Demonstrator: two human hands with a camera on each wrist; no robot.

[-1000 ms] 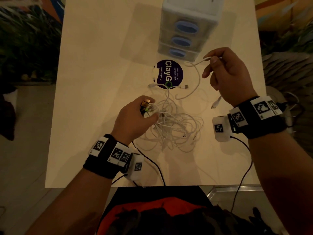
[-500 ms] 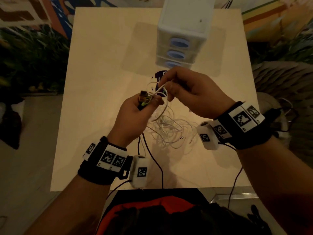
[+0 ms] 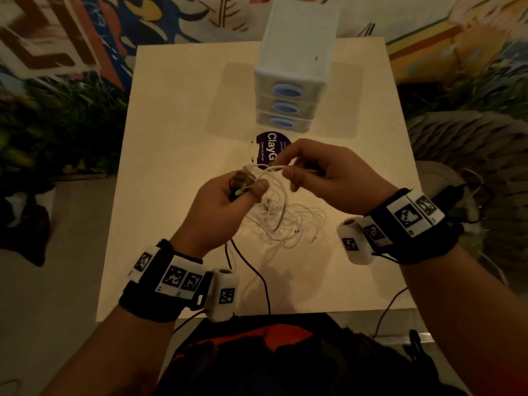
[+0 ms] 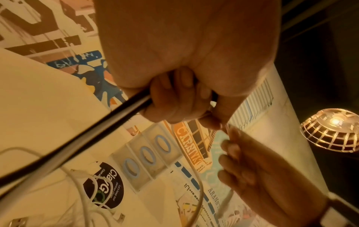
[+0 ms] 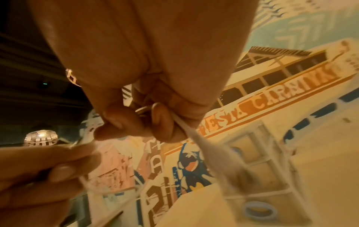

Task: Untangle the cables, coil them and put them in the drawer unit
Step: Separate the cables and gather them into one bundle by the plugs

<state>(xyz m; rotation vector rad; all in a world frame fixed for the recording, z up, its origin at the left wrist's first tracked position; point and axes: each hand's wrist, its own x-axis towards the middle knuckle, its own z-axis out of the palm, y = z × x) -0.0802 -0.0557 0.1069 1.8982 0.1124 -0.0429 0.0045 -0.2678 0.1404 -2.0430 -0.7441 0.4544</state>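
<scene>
White thin cables (image 3: 281,215) hang tangled above the pale square table (image 3: 177,155), left hand (image 3: 225,207) fist-gripping their plug ends and a black cable, right hand (image 3: 328,178) pinching one strand, white three-drawer unit (image 3: 291,81) behind. Left wrist view: fingers (image 4: 174,101) curl round the black cable (image 4: 77,142). Right wrist view: thumb and fingers (image 5: 161,122) pinch a white strand (image 5: 204,144).

Left hand (image 3: 225,204) and right hand (image 3: 323,178) raised close together, fingers curled.
</scene>
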